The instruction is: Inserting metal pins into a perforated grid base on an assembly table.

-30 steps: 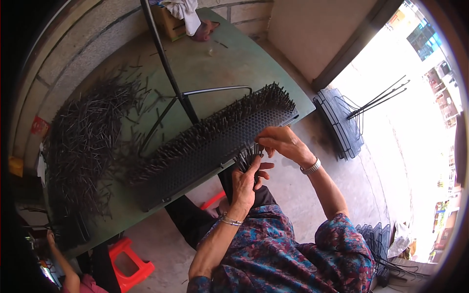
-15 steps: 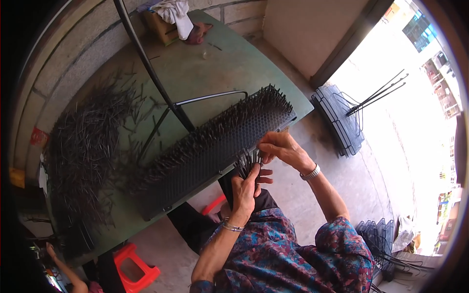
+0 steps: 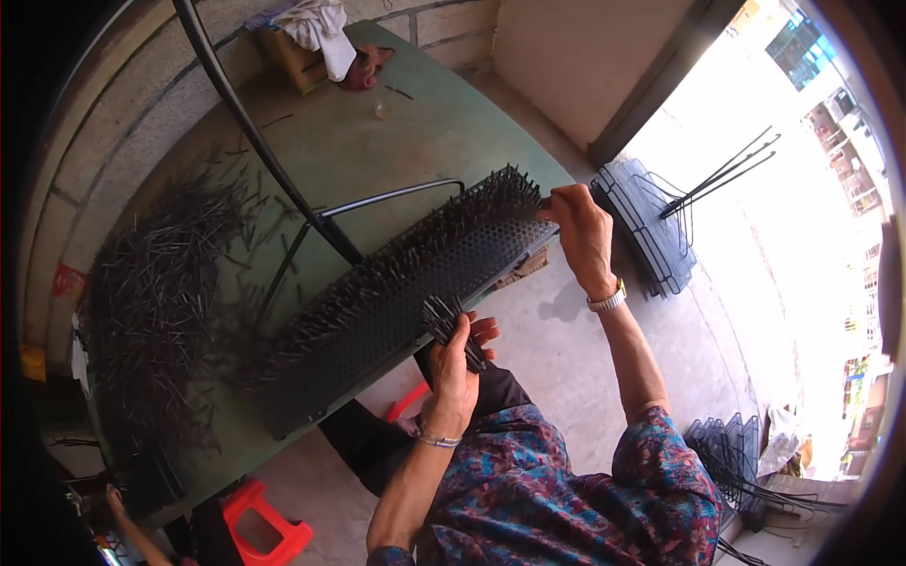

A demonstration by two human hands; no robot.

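Note:
A bundle of thin black sticks (image 3: 440, 319) is gripped in my left hand (image 3: 455, 377), near the front edge of a long black perforated panel (image 3: 472, 274). My right hand (image 3: 585, 238) is at the panel's right end, its thumb and fingers pinched on a black stick whose tip is mostly hidden. Dense rows of upright black sticks (image 3: 415, 247) stand in the panel's far side. Bare holes show along its near side. The panel lies on a green table (image 3: 453, 118), with a black metal frame (image 3: 326, 222) reaching away from it.
A large heap of loose black sticks (image 3: 156, 302) covers the table's left side. A box with cloth (image 3: 321, 47) stands at the back. Black racks (image 3: 645, 222) sit on the floor at right, near more racks (image 3: 727, 457). A red stool (image 3: 260, 528) and another person's arm (image 3: 137, 528) appear lower left.
My right hand has left the bundle and moved up and right to the panel's right end. My left hand, still holding the sticks, has shifted slightly left and down.

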